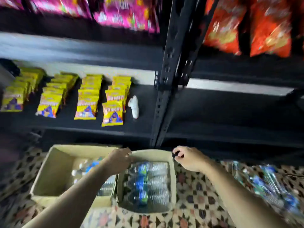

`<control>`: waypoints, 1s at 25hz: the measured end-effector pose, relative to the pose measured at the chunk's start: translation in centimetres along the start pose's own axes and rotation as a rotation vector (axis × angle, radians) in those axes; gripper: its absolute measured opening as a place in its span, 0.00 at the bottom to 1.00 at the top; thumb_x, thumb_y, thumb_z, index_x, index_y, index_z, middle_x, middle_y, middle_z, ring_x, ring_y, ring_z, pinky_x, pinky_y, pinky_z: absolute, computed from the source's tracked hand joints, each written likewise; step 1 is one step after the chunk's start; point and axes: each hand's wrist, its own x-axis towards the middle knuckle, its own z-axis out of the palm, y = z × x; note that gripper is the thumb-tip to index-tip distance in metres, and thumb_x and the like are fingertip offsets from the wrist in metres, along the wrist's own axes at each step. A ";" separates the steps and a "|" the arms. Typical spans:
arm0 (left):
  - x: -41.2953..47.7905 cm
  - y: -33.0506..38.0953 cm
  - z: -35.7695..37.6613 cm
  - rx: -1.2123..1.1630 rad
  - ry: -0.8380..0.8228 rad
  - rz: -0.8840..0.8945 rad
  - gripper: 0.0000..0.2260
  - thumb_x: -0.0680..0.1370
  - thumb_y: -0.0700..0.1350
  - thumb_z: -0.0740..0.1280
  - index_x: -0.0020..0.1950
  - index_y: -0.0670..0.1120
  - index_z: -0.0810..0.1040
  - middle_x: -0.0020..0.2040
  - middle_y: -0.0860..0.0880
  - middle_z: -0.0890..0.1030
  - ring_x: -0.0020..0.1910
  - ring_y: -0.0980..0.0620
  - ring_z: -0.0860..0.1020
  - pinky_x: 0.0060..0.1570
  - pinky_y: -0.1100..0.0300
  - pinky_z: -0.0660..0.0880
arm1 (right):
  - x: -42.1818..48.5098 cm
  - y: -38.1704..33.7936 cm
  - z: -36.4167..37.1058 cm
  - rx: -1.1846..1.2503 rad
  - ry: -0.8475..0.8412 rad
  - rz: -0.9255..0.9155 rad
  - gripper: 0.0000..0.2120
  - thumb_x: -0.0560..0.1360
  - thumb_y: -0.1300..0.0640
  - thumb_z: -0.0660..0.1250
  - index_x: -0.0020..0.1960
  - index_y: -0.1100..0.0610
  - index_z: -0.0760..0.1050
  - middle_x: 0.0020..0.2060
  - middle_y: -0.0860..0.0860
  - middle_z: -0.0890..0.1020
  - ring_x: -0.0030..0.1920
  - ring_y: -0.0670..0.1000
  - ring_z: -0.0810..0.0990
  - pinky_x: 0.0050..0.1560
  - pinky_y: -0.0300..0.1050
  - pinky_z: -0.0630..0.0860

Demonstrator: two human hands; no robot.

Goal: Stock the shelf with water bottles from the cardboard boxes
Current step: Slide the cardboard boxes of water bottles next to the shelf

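Observation:
Two open cardboard boxes stand side by side on the patterned floor in front of a black shelf rack (166, 89). The right box (172, 186) is full of water bottles (148, 181) with blue labels, lying flat. The left box (49, 175) holds a few bottles (85, 167), partly hidden by my left forearm. My left hand (119, 157) grips the far rim of the right box near its left corner. At that box's far right corner, my right hand (187, 159) has its fingers curled on the edge. The whole view is motion-blurred.
The lower right shelf bay (230, 112) is dark and bare. Rows of yellow snack packs (85, 99) and a white object (134, 106) sit on the left bay. Pink and red bags fill the shelves above. A plastic-wrapped pack of bottles (271, 183) lies on the floor at right.

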 end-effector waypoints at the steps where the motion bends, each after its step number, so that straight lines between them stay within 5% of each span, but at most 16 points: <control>1: 0.9 -1.5 2.6 -0.007 -0.023 -0.044 0.14 0.82 0.46 0.63 0.65 0.43 0.77 0.62 0.45 0.80 0.60 0.45 0.78 0.42 0.71 0.70 | 1.0 1.5 2.3 -0.018 -0.026 0.016 0.18 0.83 0.54 0.57 0.72 0.52 0.69 0.69 0.50 0.74 0.55 0.50 0.78 0.50 0.41 0.70; 3: 2.6 -4.5 7.6 -0.071 -0.058 -0.155 0.15 0.83 0.44 0.60 0.67 0.39 0.75 0.64 0.42 0.78 0.63 0.43 0.76 0.37 0.74 0.70 | 4.1 5.2 7.6 0.018 -0.011 0.072 0.18 0.82 0.56 0.58 0.72 0.52 0.69 0.67 0.49 0.74 0.62 0.53 0.77 0.52 0.41 0.71; 6: 5.2 -9.6 14.4 -0.022 -0.034 -0.226 0.16 0.81 0.43 0.62 0.67 0.41 0.73 0.62 0.38 0.79 0.60 0.40 0.78 0.53 0.57 0.74 | 8.0 10.2 15.7 0.157 0.010 0.220 0.25 0.81 0.56 0.62 0.77 0.51 0.62 0.73 0.51 0.69 0.65 0.53 0.76 0.52 0.39 0.73; 8: 7.0 -13.0 18.8 -0.005 0.025 -0.259 0.18 0.79 0.42 0.63 0.68 0.42 0.71 0.61 0.37 0.78 0.58 0.37 0.77 0.54 0.50 0.74 | 10.5 12.6 20.1 0.232 0.044 0.280 0.29 0.81 0.57 0.62 0.79 0.49 0.56 0.75 0.54 0.66 0.51 0.48 0.80 0.42 0.34 0.73; 10: 7.9 -15.4 22.0 -0.017 0.094 -0.329 0.20 0.78 0.42 0.63 0.70 0.40 0.68 0.62 0.37 0.75 0.59 0.36 0.75 0.55 0.49 0.71 | 12.4 14.0 23.5 0.302 0.101 0.352 0.33 0.81 0.57 0.62 0.80 0.46 0.49 0.75 0.54 0.64 0.30 0.42 0.71 0.24 0.31 0.66; 12: 8.2 -16.9 24.3 -0.088 0.171 -0.392 0.21 0.78 0.39 0.62 0.70 0.37 0.67 0.61 0.37 0.73 0.59 0.37 0.73 0.57 0.48 0.70 | 13.6 14.8 26.0 0.335 0.152 0.421 0.36 0.81 0.57 0.63 0.80 0.44 0.44 0.78 0.53 0.58 0.26 0.44 0.68 0.18 0.31 0.62; 17: 8.3 -18.3 27.7 -0.263 0.380 -0.469 0.25 0.75 0.38 0.65 0.72 0.35 0.65 0.63 0.37 0.70 0.63 0.38 0.69 0.66 0.47 0.66 | 16.1 15.5 29.3 0.424 0.208 0.517 0.43 0.79 0.58 0.66 0.79 0.43 0.39 0.79 0.55 0.56 0.44 0.56 0.80 0.28 0.41 0.71; 21: 7.3 -18.4 27.9 -0.182 0.473 -0.510 0.26 0.71 0.44 0.69 0.67 0.35 0.70 0.59 0.37 0.73 0.60 0.39 0.68 0.62 0.48 0.65 | 17.5 15.9 30.5 0.503 0.202 0.621 0.46 0.78 0.60 0.68 0.79 0.46 0.37 0.77 0.58 0.59 0.31 0.49 0.74 0.26 0.39 0.69; 25: 7.5 -18.9 28.2 0.118 0.393 -0.455 0.17 0.74 0.41 0.67 0.62 0.38 0.75 0.56 0.39 0.77 0.57 0.40 0.72 0.51 0.48 0.72 | 18.3 16.6 31.2 0.455 0.219 0.696 0.38 0.79 0.67 0.61 0.81 0.50 0.44 0.76 0.57 0.62 0.38 0.49 0.76 0.30 0.38 0.71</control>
